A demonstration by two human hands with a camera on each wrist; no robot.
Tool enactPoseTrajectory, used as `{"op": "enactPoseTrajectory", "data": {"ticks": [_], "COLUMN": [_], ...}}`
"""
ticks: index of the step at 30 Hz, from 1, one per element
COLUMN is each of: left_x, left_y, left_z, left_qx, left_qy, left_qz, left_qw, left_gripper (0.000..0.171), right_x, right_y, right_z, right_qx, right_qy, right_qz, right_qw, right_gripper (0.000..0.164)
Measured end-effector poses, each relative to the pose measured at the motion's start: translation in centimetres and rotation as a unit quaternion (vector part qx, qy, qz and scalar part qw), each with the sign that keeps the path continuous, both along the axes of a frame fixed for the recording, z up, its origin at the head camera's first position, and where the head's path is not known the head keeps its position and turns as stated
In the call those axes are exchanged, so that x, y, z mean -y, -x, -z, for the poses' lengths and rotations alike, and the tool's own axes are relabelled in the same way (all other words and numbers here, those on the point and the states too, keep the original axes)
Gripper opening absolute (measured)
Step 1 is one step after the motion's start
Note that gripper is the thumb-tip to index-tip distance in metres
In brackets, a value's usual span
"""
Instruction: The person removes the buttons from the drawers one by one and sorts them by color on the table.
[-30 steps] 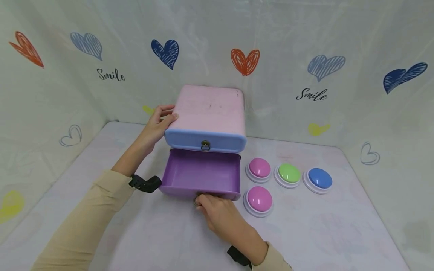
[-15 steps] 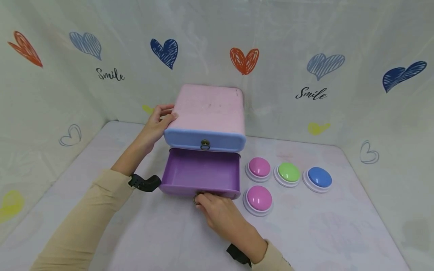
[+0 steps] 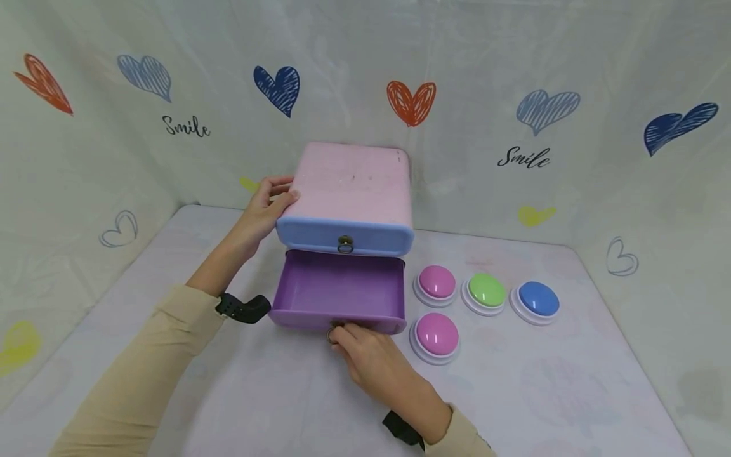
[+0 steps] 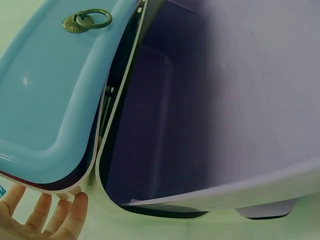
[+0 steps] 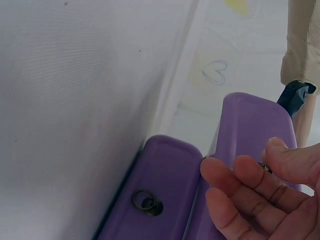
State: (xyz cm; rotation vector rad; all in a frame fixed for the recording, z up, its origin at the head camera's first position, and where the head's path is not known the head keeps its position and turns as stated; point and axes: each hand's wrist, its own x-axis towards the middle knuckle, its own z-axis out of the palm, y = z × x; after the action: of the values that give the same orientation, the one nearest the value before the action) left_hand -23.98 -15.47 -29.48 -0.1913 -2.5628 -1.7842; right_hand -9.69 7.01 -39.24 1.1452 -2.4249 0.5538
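We look into a small screened-off booth (image 3: 679, 222): pale sheeting (image 3: 342, 38) printed with hearts (image 3: 277, 91) and the word "Smile" (image 3: 186, 125) hangs behind a pale table (image 3: 257, 393) and along its left and right sides; whether the booth stands in a home or lab, we cannot tell

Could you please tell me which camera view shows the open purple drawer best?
The head view, since the open purple drawer shows nearly whole, inside and rim. The left wrist view shows its interior, close but cropped; the right wrist, its front, partly behind the right hand.
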Motion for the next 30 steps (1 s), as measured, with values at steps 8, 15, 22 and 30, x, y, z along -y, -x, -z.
{"op": "enactPoseTrajectory", "data": {"ticks": [8,15,22,30], "left_x": [-0.06,-0.08,0.01,-0.02], "left_y": [-0.14,0.11,0.13,0.07], "left_z": [-0.27,-0.03,0.05,0.03], "left_qx": [0.004,0.003,0.002,0.0], "left_qy": [-0.003,0.0,0.001,-0.003], "left_qz": [0.001,-0.003,-0.003,0.0], "left_qw": [1.0,1.0,1.0,1.0], "left_gripper": [0.056,0.056,0.056,0.057], "right_x": [0.01,-0.06,-0.23,-0.35], "right_y": [0.11,0.1,0.16,0.67], "right_z": [0.02,-0.04,-0.22,-0.52], "right_qx": [0.004,0.004,0.007,0.005], "right_qy": [0.004,0.0,0.008,0.021], "right_qz": [0.001,0.004,0.003,0.008], "right_qw": [1.0,1.0,1.0,1.0], "right_gripper": [0.009,0.01,0.01,0.009]}}
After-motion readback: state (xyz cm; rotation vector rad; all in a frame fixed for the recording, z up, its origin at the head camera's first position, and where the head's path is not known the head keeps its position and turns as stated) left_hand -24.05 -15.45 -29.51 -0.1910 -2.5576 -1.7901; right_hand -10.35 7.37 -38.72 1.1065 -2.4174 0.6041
